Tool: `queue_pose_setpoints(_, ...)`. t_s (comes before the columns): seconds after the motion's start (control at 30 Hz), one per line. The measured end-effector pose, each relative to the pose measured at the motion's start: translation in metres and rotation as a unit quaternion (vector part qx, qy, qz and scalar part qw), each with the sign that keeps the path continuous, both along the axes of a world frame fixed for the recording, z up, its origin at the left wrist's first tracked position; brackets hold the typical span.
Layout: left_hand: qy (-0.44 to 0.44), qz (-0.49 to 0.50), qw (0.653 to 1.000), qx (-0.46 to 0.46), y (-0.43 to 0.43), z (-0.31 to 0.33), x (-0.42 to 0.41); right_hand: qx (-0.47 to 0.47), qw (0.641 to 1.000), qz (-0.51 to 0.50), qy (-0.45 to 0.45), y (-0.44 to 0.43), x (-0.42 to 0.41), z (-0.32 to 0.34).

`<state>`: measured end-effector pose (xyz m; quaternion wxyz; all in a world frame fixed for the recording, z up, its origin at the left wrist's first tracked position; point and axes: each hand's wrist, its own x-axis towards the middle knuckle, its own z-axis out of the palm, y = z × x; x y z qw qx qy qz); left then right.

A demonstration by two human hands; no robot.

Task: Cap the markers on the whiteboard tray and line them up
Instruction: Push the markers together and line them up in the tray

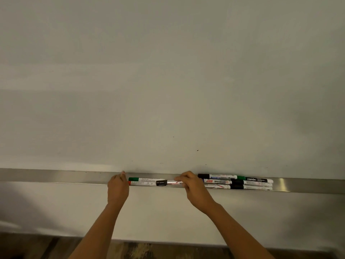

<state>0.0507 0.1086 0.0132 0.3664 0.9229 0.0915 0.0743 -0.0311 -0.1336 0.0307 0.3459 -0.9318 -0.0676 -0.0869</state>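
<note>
A steel whiteboard tray [56, 176] runs across the view. Several capped markers lie on it in rows. Between my hands lie a green-capped marker [143, 179], a red-capped marker [141, 183] and a black-capped marker [168, 183]. My left hand [118, 187] rests with curled fingers against the left ends of the green and red markers. My right hand [188, 184] pinches the right part of the black-capped marker. Right of that hand, more markers [239, 182] lie in three rows, among them a green and black one [252, 179].
The whiteboard [168, 81] fills the upper view, with a few small specks near the tray. Below the tray is a pale wall [158, 212], and a dark patterned floor [149, 251] shows at the bottom edge.
</note>
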Motion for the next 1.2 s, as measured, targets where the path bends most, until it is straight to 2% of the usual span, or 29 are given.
queue_pose_setpoints(0.13, 0.025, 0.008, 0.999, -0.048, 0.003, 0.003, 0.007, 0.002, 1.000, -0.004, -0.006, 0.016, 0.009, -0.001)
queue_pose_setpoints(0.43, 0.049, -0.017, 0.998, -0.044, 0.003, 0.004, 0.017, -0.032, 0.998, -0.054, -0.005, 0.040, 0.034, -0.009)
queue_pose_setpoints(0.63, 0.054, -0.038, 0.996, -0.052, 0.002, 0.007, 0.018, -0.019, 0.999, 0.003, 0.029, 0.055, 0.042, -0.014)
queue_pose_setpoints(0.67, 0.055, -0.043, 0.996, -0.051, 0.001, 0.007, 0.018, -0.008, 1.000, -0.014, 0.016, 0.057, 0.041, -0.015)
queue_pose_setpoints(0.73, 0.059, -0.050, 0.996, -0.044, 0.002, 0.008, 0.019, 0.051, 0.992, -0.117, -0.006, 0.061, 0.038, -0.018)
queue_pose_setpoints(0.8, 0.067, -0.056, 0.995, -0.047, 0.001, 0.008, 0.020, 0.124, 0.966, -0.229, 0.014, 0.061, 0.037, -0.016)
queue_pose_setpoints(0.83, 0.073, -0.056, 0.994, -0.050, 0.001, 0.009, 0.020, 0.131, 0.958, -0.251, 0.040, 0.061, 0.038, -0.015)
queue_pose_setpoints(0.93, 0.087, -0.057, 0.993, -0.051, -0.001, 0.009, 0.021, 0.077, 0.962, -0.233, 0.117, 0.064, 0.043, -0.012)
queue_pose_setpoints(1.0, 0.091, -0.063, 0.993, -0.049, -0.003, 0.012, 0.020, 0.081, 0.964, -0.214, 0.138, 0.069, 0.046, -0.010)
queue_pose_setpoints(1.2, 0.079, -0.077, 0.994, -0.016, -0.008, 0.014, 0.017, 0.136, 0.967, -0.181, 0.117, 0.068, 0.044, -0.006)
